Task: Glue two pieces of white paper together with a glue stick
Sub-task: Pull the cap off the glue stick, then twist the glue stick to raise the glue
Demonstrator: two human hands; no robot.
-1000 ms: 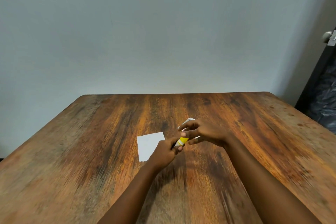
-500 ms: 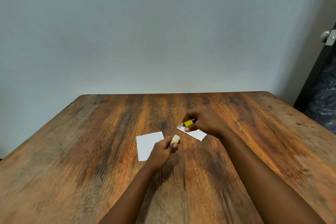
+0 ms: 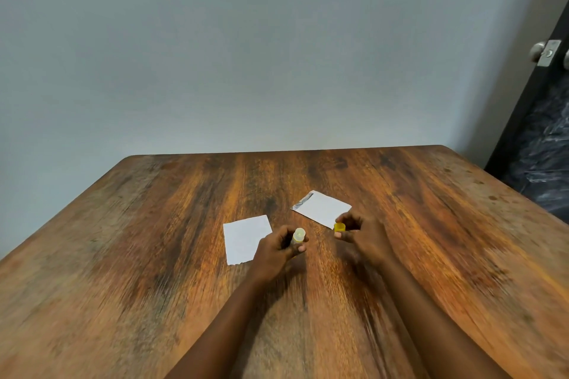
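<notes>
Gripping the uncapped glue stick [image 3: 298,237], the left hand [image 3: 277,251] risks smearing the desk [image 3: 123,255]; the right hand [image 3: 361,237] pinches the cap [image 3: 339,227], which could drop.

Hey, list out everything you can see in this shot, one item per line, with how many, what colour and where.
table: one, brown wood, fills the lower frame
wall: one, grey, behind the table
door: one, dark, far right edge
doorknob: one, metal, on the door
left paper: one, white, flat on the table beside the left hand
right paper: one, white, flat on the table just beyond the right hand
glue stick: one, pale tip, uncapped, gripped in the left hand
cap: one, yellow, pinched in the right hand's fingers
left hand: one, centre, holds the glue stick
right hand: one, centre right, holds the cap
</notes>
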